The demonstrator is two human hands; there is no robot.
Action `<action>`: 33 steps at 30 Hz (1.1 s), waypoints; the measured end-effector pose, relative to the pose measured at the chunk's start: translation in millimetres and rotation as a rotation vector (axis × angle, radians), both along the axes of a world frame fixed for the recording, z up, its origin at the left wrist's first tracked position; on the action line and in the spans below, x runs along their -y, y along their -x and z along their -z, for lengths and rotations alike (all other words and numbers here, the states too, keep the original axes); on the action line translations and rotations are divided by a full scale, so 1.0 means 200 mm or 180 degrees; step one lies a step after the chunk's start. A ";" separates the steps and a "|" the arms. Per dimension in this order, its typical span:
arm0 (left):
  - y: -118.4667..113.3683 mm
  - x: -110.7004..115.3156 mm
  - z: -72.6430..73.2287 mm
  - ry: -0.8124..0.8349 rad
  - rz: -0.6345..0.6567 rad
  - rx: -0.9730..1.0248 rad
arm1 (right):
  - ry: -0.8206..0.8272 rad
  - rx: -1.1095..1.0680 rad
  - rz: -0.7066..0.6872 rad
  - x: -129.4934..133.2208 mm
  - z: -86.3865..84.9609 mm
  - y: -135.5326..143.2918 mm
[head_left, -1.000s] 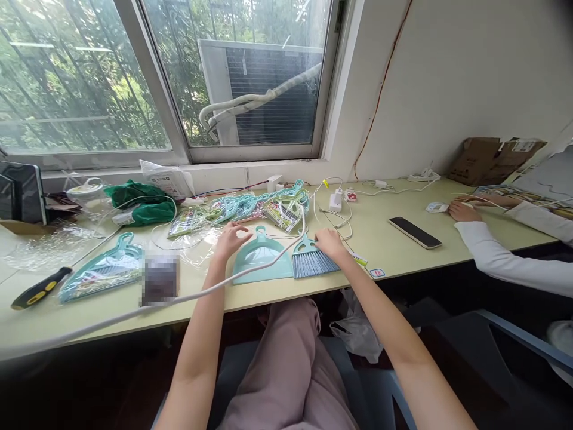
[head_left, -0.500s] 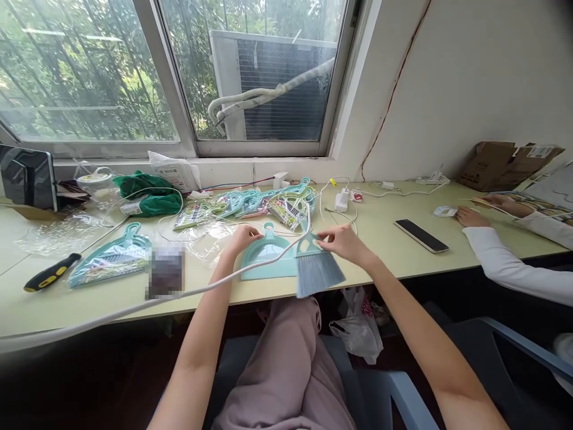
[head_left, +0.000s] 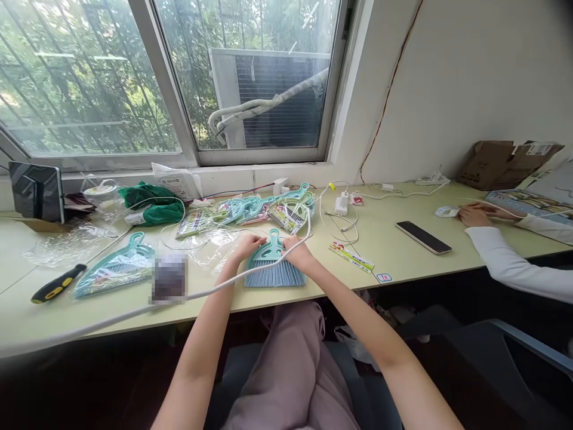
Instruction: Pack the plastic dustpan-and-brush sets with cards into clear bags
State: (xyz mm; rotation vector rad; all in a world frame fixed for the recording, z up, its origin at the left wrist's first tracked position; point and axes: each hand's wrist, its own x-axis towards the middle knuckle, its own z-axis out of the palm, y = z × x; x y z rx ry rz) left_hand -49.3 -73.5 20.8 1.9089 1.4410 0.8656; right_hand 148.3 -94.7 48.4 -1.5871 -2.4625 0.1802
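Observation:
A small hand brush (head_left: 275, 276) with blue-grey bristles lies over a mint-green dustpan (head_left: 252, 263) at the table's front edge, bristles toward me. The brush covers most of the pan. My left hand (head_left: 249, 246) is closed at the upper left edge of the pan, fingertips near the handle. From the right, my right hand (head_left: 295, 248) grips beside the brush's handle; its fingers are partly hidden. A white cable (head_left: 250, 272) crosses in front of the brush and my right hand.
Bagged brush sets (head_left: 250, 208) pile up behind. To the left are another wrapped set (head_left: 119, 269), a screwdriver (head_left: 58, 283) and a blurred packet (head_left: 169, 278). A printed strip (head_left: 352, 257) and phone (head_left: 423, 237) lie right. Another person's hands (head_left: 477, 214) work at far right.
My right hand has brought the brush leftward onto the dustpan. The printed strip and a small label, hidden behind my right arm before, now show. The view has shifted slightly.

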 end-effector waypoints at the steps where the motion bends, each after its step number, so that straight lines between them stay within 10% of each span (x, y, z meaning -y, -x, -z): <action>1: 0.00 0.00 0.00 0.0017 0.0048 -0.0041 | 0.0003 0.0007 0.0029 0.00 0.01 0.00; 12: -0.03 -0.04 0.09 -0.0291 -0.0030 -0.0371 | -0.0586 -0.0836 0.0343 -0.05 0.14 -0.05; 20: -0.09 0.03 -0.02 0.0074 0.0064 0.0773 | 0.1664 -0.3161 -0.0051 -0.21 0.15 -0.13; 33: -0.14 0.03 0.01 0.0136 0.0063 0.1472 | 0.2140 -0.3799 0.0442 -0.17 0.09 -0.13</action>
